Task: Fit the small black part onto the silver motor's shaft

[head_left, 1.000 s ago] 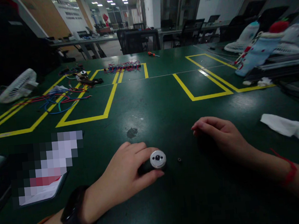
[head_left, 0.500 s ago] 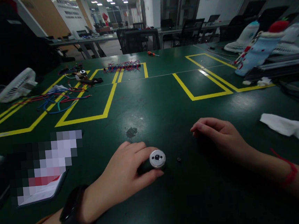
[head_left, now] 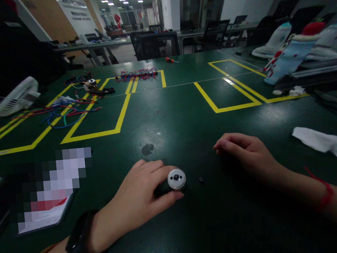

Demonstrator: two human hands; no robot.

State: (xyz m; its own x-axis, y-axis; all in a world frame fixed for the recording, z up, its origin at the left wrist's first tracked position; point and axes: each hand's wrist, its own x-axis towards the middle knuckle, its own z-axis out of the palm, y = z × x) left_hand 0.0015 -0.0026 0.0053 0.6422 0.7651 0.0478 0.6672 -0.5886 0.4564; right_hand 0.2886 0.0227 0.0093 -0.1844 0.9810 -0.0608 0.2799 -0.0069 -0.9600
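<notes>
My left hand [head_left: 145,195] rests on the dark green table with its thumb and index finger curved around a small silver motor [head_left: 177,185]. The motor stands upright; its round end face, with a dark centre and two small holes, points up toward me. Just right of it lies a tiny dark ring-shaped part [head_left: 201,180], touched by neither hand. My right hand [head_left: 247,151] lies on its side farther right, fingers curled together and thumb against them. Nothing shows at its fingertips, and its palm side is hidden.
A phone [head_left: 52,219], partly pixelated, lies left; a white tissue [head_left: 320,142] lies right. Beyond are loose wires [head_left: 63,112], a wire bundle [head_left: 137,75], a white fan [head_left: 18,96], a red screwdriver [head_left: 171,60] and a light-blue plush bottle cover [head_left: 289,59]. Yellow tape [head_left: 118,123] marks the table.
The whole view has shifted very slightly. Both hands, the motor and the tiny part keep their places on the table.
</notes>
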